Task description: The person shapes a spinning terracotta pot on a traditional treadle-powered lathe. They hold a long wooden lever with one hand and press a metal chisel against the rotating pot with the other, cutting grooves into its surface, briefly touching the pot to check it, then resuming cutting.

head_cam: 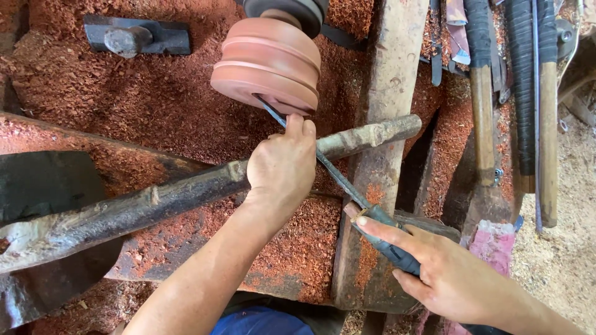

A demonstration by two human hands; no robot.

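Observation:
A round reddish wooden piece (270, 65) with turned grooves sits on a lathe at the top centre. A long thin metal chisel (332, 174) runs from its lower edge down to the right. My left hand (282, 164) presses the chisel's blade onto a rough wooden branch (155, 198) that lies across as a rest, fingertips near the workpiece. My right hand (444, 273) grips the chisel's dark taped handle (388, 239) at the lower right.
Red sawdust (149, 93) covers the whole bench. A dark metal block (133, 36) lies at the top left. An upright wooden beam (385, 87) stands right of centre. Several long-handled tools (512, 105) lie along the right side, beside a pink cloth (493, 245).

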